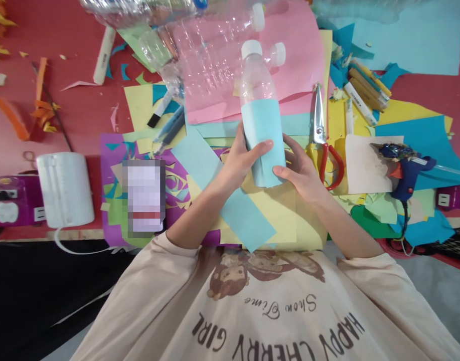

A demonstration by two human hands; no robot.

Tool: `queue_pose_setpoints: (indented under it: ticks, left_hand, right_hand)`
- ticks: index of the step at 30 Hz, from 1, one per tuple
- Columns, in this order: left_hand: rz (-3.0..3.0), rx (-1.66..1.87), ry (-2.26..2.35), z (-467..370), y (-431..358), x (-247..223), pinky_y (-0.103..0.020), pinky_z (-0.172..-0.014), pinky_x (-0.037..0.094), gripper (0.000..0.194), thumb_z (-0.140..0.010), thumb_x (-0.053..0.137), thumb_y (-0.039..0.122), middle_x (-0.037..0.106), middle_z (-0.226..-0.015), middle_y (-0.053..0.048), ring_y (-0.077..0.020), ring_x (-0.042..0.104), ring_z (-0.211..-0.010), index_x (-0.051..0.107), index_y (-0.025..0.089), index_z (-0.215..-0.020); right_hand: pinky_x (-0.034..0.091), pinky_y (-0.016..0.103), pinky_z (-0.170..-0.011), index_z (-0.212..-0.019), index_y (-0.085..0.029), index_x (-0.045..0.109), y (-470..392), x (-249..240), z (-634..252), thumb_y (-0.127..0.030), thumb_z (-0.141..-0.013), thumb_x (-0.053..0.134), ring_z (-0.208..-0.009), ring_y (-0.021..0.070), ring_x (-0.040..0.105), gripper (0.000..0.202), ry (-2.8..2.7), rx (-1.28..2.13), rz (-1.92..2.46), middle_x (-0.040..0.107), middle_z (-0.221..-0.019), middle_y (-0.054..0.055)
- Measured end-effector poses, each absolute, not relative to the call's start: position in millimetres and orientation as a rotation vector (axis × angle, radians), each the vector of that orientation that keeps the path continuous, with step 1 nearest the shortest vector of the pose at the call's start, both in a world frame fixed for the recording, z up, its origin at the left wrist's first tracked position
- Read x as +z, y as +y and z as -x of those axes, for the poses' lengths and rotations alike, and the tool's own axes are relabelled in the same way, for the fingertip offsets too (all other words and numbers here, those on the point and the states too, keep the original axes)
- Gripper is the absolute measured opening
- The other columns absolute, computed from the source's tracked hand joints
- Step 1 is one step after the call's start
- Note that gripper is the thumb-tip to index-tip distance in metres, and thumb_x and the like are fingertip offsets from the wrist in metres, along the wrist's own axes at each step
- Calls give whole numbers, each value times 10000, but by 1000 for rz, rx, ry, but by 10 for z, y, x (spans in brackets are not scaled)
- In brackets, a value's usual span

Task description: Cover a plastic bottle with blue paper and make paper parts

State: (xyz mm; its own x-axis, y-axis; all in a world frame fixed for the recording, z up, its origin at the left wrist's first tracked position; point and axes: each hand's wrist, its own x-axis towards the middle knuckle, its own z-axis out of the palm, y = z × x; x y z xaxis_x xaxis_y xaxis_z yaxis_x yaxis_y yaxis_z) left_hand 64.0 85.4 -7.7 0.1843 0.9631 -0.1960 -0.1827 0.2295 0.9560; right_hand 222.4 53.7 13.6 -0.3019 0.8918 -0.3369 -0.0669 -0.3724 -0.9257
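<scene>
Across a red tabletop [11, 100] strewn with paper, read as a clock around one wrapped bottle [265, 138], one white device [66, 190] with a cord sits just below nine o'clock, beside a purple box [15, 205] cut off by the left edge. One phone [146, 198] lies at eight, its screen blurred out; a lone white marker [104, 55] rests between nine and ten. At least three clear bottles [214, 35] overlap toward eleven, one cropped at the top, their exact number hard to make out. One pale blue strip [248, 220] crosses seven o'clock, partly hidden by the left forearm. Near the middle, two hands hold the wrapped bottle above the papers: the left hand [243, 160] half closed around its side, thumb across the front, and the right hand [305, 173] loosely curled, thumb on the lower front, with several fingertips of both out of sight behind. White-capped and clear-shouldered, the bottle leans slightly, light blue paper around its lower body. One pair of red-handled scissors [319, 118] lies at three, one blue glue gun [405, 175] just below three farther out, and a pile of markers [368, 93], too jumbled to count, just above three.
</scene>
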Motion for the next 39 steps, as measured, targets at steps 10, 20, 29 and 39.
queue_pose_setpoints:
  ticks: [10, 20, 29, 39]
  left_hand:
    - [-1059, 997, 1003, -676, 806, -54, -406, -943, 498, 760, -682, 723, 388, 509, -1334, -63, -309, 477, -1264, 369, 316, -1351]
    - [-864, 1167, 1065, -612, 852, -88, -365, -851, 523, 480, -705, 676, 464, 635, -1032, -35, -252, 615, -1045, 511, 247, -1100]
    - [-757, 1306, 1125, -563, 874, -66, -354, -830, 528, 350, -737, 672, 493, 637, -917, -17, -222, 629, -955, 556, 260, -971]
    - [-1067, 1146, 1117, -614, 803, -107, -391, -1031, 433, 772, -702, 703, 545, 485, -1362, -40, -288, 424, -1321, 341, 365, -1360]
  right_hand:
    - [576, 415, -869, -1471, -320, 269, 529, 137, -2257, -359, -697, 732, -1105, 262, 606, 903, -1131, 1762, 1219, 554, -1289, 53]
    - [512, 424, -951, -1422, -337, 298, 469, 144, -2288, -362, -692, 751, -1173, 259, 542, 860, -1310, 1777, 1159, 476, -1365, 60]
    - [475, 423, -971, -1404, -340, 325, 473, 146, -2292, -405, -700, 733, -1151, 249, 544, 816, -1404, 1790, 1117, 501, -1337, 45]
    - [552, 379, -787, -1336, -318, 372, 462, 116, -2276, -479, -704, 731, -976, 233, 628, 744, -1217, 1769, 1164, 599, -1192, 43]
